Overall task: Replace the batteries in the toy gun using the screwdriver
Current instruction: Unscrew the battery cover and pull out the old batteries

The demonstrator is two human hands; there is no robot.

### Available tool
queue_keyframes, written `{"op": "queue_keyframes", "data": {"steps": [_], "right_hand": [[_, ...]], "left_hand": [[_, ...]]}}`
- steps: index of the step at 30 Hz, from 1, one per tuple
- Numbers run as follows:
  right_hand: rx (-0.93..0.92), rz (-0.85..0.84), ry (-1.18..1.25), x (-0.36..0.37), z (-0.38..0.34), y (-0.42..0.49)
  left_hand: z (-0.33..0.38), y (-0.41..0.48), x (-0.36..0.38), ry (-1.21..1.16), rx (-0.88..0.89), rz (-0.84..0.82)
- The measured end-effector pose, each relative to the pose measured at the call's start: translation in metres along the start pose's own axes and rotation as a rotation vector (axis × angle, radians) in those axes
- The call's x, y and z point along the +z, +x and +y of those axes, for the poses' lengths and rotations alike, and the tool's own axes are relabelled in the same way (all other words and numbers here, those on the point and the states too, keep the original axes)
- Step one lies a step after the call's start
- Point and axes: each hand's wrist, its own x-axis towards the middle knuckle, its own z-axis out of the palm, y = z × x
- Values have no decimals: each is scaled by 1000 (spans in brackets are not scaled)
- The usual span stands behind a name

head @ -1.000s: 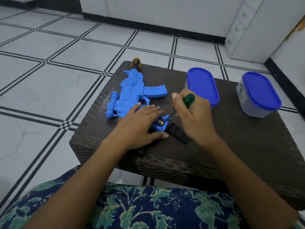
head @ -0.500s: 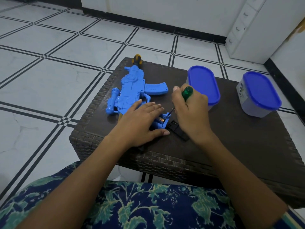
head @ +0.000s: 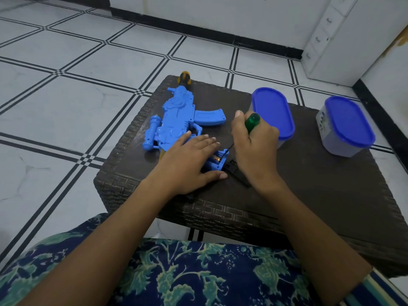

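A blue toy gun point(head: 176, 120) lies on the dark woven table point(head: 309, 195), its muzzle pointing away from me. My left hand point(head: 189, 164) lies flat on the gun's near end, fingers straight, pressing it down. My right hand point(head: 254, 149) grips a green-handled screwdriver point(head: 251, 122); its thin shaft slants down-left into the open battery compartment point(head: 218, 159), where a bit of metal glints. A black cover piece point(head: 237, 173) lies on the table just right of the compartment, partly under my right hand.
Two containers with blue lids stand on the table: one point(head: 273, 113) right behind my right hand, another point(head: 346, 127) at the far right. A yellow-and-black tip point(head: 185, 77) sits at the table's far edge beyond the muzzle. My patterned lap is below.
Both hands keep their hold and place. The screwdriver handle has shifted only slightly; the view has drifted a little.
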Motion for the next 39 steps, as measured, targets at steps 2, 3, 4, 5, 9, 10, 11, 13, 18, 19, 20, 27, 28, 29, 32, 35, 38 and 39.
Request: {"op": "queue_keyframes", "data": {"steps": [2,3,4,5,9,10,11,13,18,19,20,27,28,29,32,35,38,39], "right_hand": [[-33,-19,-33,1,-2,-1],[-50,-45,-49,2,-4,-2],[-58,-72,-63,3,-5,-2],[-55,-91,-70,4,-6,-2],[84,-75,-29,1,0,5],[127,-74,-11,0,1,6],[166,-72,9,-2,2,7],[230,-55,49,-6,2,8],[435,0,195,-15,9,11],[467,-3,223,-16,10,10],[493,-6,244,-16,10,10],[652,40,416,-21,8,11],[657,41,429,-22,9,11],[659,42,440,-22,9,11],[671,52,477,-23,9,12],[696,110,550,-27,9,16],[651,170,567,-32,7,20],[602,148,546,-33,6,20]], "left_hand": [[0,0,1,-2,0,6],[0,0,1,-4,1,10],[-1,0,2,-5,4,14],[-1,0,2,-3,7,18],[0,-1,1,-9,-4,20],[1,-1,0,-19,-7,28],[2,-1,0,-30,-12,35],[3,0,0,-47,-24,41],[5,3,1,-81,-67,67],[6,4,0,-99,-81,76],[6,4,0,-119,-94,87],[9,9,0,-215,-148,156],[10,10,0,-234,-155,168],[11,10,-1,-250,-161,181],[11,12,-1,-276,-155,205],[8,11,-2,-311,-140,271],[8,9,-5,-376,-131,431],[10,9,-7,-444,-141,493]]}}
